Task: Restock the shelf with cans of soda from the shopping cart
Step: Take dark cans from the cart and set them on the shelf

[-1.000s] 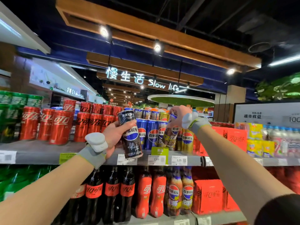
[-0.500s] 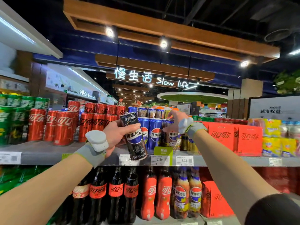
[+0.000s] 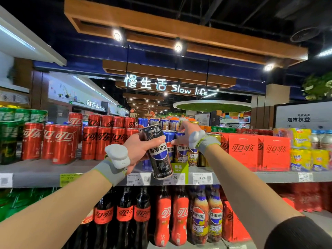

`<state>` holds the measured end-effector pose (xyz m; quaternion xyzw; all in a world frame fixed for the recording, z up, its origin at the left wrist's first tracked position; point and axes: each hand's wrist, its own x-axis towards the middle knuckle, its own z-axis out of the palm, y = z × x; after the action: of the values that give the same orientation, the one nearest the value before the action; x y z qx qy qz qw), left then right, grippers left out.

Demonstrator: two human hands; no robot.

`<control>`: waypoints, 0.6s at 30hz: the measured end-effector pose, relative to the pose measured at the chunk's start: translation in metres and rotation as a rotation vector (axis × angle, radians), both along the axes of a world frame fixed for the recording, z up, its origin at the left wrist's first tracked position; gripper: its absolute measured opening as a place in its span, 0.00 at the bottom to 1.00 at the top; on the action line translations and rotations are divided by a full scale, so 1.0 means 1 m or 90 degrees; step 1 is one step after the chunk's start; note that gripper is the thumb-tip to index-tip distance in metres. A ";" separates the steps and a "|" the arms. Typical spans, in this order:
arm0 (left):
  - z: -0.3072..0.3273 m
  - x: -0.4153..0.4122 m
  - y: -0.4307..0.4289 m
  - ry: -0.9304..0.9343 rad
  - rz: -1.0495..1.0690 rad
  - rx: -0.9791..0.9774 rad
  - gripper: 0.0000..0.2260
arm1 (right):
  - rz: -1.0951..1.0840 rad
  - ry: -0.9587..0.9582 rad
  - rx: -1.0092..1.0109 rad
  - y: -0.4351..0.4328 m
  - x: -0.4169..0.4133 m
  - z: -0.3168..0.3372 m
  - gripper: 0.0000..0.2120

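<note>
My left hand [image 3: 137, 150] grips a tall black Pepsi can [image 3: 159, 153], tilted and held in front of the shelf edge [image 3: 251, 177]. To its right, my right hand [image 3: 186, 134] reaches over the front row, its fingers and thumb curled round the top of a brown and gold Pepsi can [image 3: 181, 155] standing on the shelf. Blue Pepsi cans [image 3: 169, 141] stand just left of that can, behind the black one. The shopping cart is out of view.
Red Coca-Cola cans [image 3: 62, 142] and green cans [image 3: 9, 137] fill the shelf's left part. Red cartons [image 3: 258, 150] and yellow packs [image 3: 303, 150] stand at the right. Price tags [image 3: 138, 178] line the edge, with cola bottles [image 3: 124, 216] on the shelf below.
My right hand has carried the brown and gold can forward and down onto the shelf. My left hand with the black can has drifted right, closer to the shelf.
</note>
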<state>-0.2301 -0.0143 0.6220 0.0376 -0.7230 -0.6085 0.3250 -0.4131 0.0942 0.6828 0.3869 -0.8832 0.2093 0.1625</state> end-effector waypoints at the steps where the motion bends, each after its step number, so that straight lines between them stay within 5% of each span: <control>1: 0.000 -0.002 0.002 0.001 0.001 -0.002 0.21 | -0.002 0.008 0.018 0.000 0.000 0.000 0.30; 7: 0.007 -0.012 0.013 0.028 0.028 -0.058 0.32 | 0.006 0.049 0.014 0.012 -0.006 -0.003 0.25; 12: 0.026 -0.035 0.035 0.037 0.067 -0.186 0.22 | 0.146 -0.031 -0.258 0.046 0.009 0.008 0.24; 14: 0.032 -0.047 0.041 0.037 0.096 -0.248 0.31 | 0.224 -0.111 -0.338 0.060 0.021 0.015 0.23; 18: 0.044 -0.075 0.057 0.041 0.139 -0.344 0.27 | 0.272 -0.187 -0.276 0.087 0.019 0.025 0.18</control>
<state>-0.3056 0.0429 0.6661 0.0080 -0.8397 -0.3565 0.4097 -0.3941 0.1808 0.7074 0.4856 -0.7311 0.4749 0.0643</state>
